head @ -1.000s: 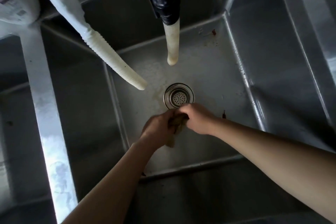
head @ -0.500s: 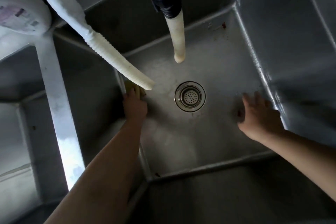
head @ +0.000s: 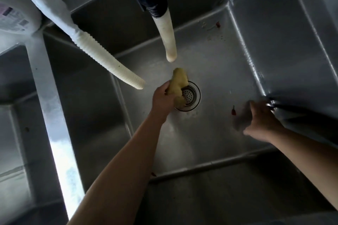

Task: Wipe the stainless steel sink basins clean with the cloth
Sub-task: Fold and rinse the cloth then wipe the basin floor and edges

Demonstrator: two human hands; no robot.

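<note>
I look straight down into a stainless steel sink basin (head: 215,71). My left hand (head: 162,97) grips a bunched yellow cloth (head: 178,83) just left of the round drain strainer (head: 190,96), and the cloth covers part of the strainer. My right hand (head: 259,122) hovers low over the right side of the basin floor near the right wall; it is blurred, with fingers spread and holding nothing. A small red scrap (head: 233,112) lies on the floor just left of that hand.
A smooth cream spout (head: 167,40) with a black collar hangs above the drain. A ribbed white hose (head: 102,60) slants in from the upper left. Red specks (head: 217,24) lie in the far right corner. A second basin (head: 11,133) lies beyond the bright divider (head: 53,126).
My left hand has carried the cloth from the basin's left edge to the drain. My right hand has stayed by the right wall. One second ago both hands held the cloth together.
</note>
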